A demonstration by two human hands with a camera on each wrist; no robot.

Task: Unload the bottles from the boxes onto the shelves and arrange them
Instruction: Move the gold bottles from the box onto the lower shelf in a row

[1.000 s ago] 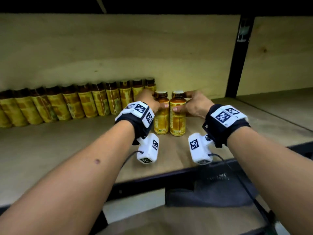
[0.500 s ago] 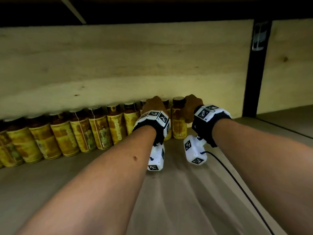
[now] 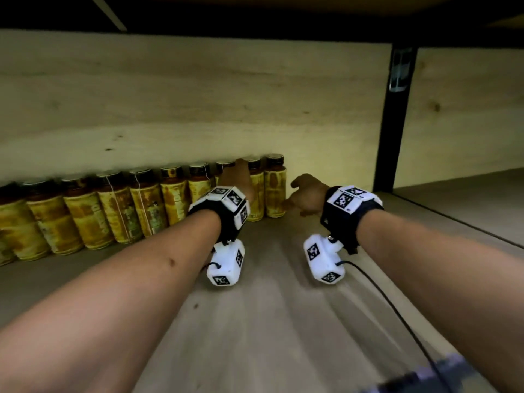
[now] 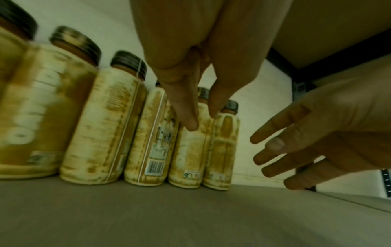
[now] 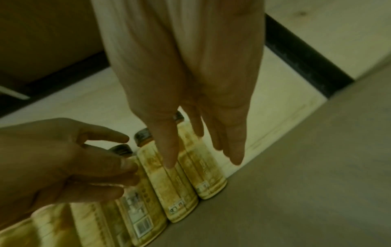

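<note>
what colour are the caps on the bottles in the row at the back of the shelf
Dark, brown to black, above yellow-gold labels; the bottle caps show best in the left wrist view.

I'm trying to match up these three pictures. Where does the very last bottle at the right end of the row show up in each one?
Head view: the last bottle stands at the row's right end, against the back wall, just left of the right hand.
Left wrist view: the last bottle is the farthest, smallest one, right of centre.
Right wrist view: the last bottle is the uppermost, partly behind the fingers.
Shared landmark: the black upright post.
</note>
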